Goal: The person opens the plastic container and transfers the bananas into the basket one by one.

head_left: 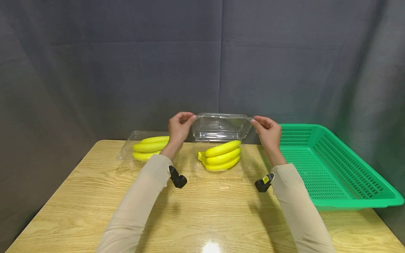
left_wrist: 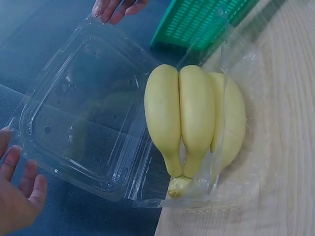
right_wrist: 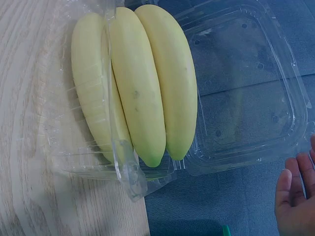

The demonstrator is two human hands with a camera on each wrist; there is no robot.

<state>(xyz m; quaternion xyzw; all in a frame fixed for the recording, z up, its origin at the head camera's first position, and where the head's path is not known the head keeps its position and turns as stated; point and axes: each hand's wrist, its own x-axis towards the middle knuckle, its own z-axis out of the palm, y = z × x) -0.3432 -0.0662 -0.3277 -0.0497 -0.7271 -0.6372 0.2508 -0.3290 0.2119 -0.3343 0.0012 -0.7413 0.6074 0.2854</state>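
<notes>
A clear plastic clamshell container stands on the table with its lid (head_left: 220,128) raised at the back. In its base (left_wrist: 147,202) lies a bunch of yellow bananas (head_left: 223,156), stem end to the left. My left hand (head_left: 180,130) pinches the lid's left corner between thumb and fingers. At the opposite corner, my right hand (head_left: 268,133) pinches the lid the same way. From the left wrist view, both hands show at the lid's outer edge, and the hinge runs beside the bananas. Green tips (right_wrist: 155,161) of the bananas show in the right wrist view.
To the left, another clear container (head_left: 126,151) holds more bananas (head_left: 151,146), partly behind my left hand. A large green plastic basket (head_left: 357,203) stands at the right, close to my right forearm. A dark grey curtain (head_left: 158,70) hangs behind the wooden table (head_left: 202,211).
</notes>
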